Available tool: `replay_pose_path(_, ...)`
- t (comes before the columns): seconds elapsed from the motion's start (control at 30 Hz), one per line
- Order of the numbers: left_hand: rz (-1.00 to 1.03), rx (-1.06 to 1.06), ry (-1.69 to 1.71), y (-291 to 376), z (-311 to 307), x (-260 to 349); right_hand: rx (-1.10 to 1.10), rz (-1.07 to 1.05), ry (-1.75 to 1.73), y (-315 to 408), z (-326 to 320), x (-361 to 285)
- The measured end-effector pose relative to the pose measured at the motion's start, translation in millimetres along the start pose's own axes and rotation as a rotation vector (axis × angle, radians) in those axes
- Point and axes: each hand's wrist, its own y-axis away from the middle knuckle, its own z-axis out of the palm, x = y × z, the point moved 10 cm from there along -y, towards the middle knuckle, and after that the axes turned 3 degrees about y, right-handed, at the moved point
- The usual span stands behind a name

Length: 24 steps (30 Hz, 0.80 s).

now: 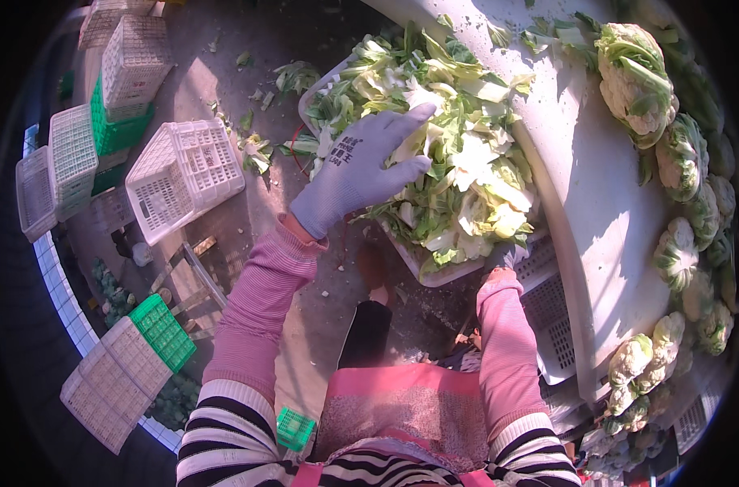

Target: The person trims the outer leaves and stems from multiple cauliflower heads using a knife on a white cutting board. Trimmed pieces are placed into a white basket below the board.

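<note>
My left hand [369, 161], in a pale grey-lilac knit glove bearing writing, is above a heap of cauliflower leaves and trimmings [461, 146]. Its fingers are spread, with nothing seen between them. The heap fills a pale plastic crate [436, 278] beside the table. Down at the crate's near right corner is my gloved right hand [507, 255]. Leaves and shadow hide most of its fingers, so I cannot tell whether it grips the crate's rim.
A curved white table [594, 243] runs down the right, with cauliflower heads [637, 85] along its far side. Slotted crates [546, 304] sit beneath it. A white crate [205, 164] and stacked crates [71, 155] stand at left. Loose leaves [257, 152] litter the floor.
</note>
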Motion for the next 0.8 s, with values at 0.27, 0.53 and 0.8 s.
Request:
replay_pose_path(0.27,-0.811,0.986,0.023,157.0,25.0,-108.0,-0.053,0.029,0.074,9.0,-16.7,7.4)
replay_pose_path(0.53,-0.949,0.682,1.078,208.4,265.0,-200.0,-0.092,-0.089,0.113,-9.5,-24.8,24.3)
replay_pose_path(0.8,-0.825,0.621,0.934,200.5,279.9,-227.7,-0.017,-0.082,0.045,-6.4,-63.8,12.0)
